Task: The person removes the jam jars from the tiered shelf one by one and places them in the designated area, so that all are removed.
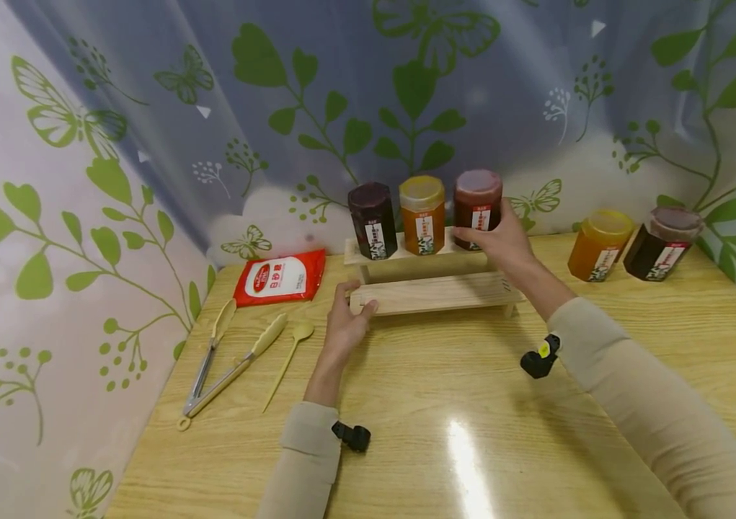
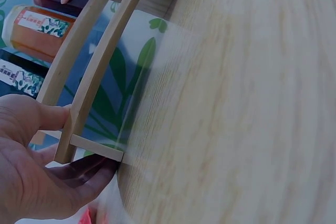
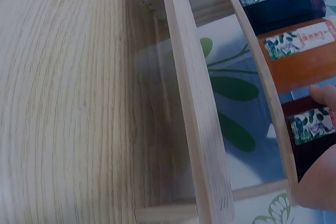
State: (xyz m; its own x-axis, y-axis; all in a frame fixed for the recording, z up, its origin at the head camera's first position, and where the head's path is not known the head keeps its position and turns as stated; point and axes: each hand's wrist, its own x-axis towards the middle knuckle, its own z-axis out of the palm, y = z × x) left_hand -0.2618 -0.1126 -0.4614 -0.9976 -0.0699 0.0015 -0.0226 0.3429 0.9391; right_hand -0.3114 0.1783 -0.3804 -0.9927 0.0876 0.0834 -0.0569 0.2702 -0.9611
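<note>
A two-tier wooden rack (image 1: 432,294) stands on the table with three jars on its upper step. My left hand (image 1: 347,324) grips the left end of the lower step, thumb on top. In the left wrist view the left hand's thumb (image 2: 52,116) lies against the wooden bar. My right hand (image 1: 504,241) holds a dark red jar (image 1: 476,194) at the right end of the upper step, thumb and fingers around its lower part. Beside it are an orange jar (image 1: 422,216) and a dark purple jar (image 1: 373,220), both upright. Whether the red jar's base touches the step is hidden.
Another orange jar (image 1: 600,245) and a dark jar (image 1: 664,244) stand on the table to the right. To the left lie a red-and-white packet (image 1: 280,278), tongs (image 1: 228,375) and a yellow spoon (image 1: 290,357). A patterned curtain (image 1: 342,94) hangs behind.
</note>
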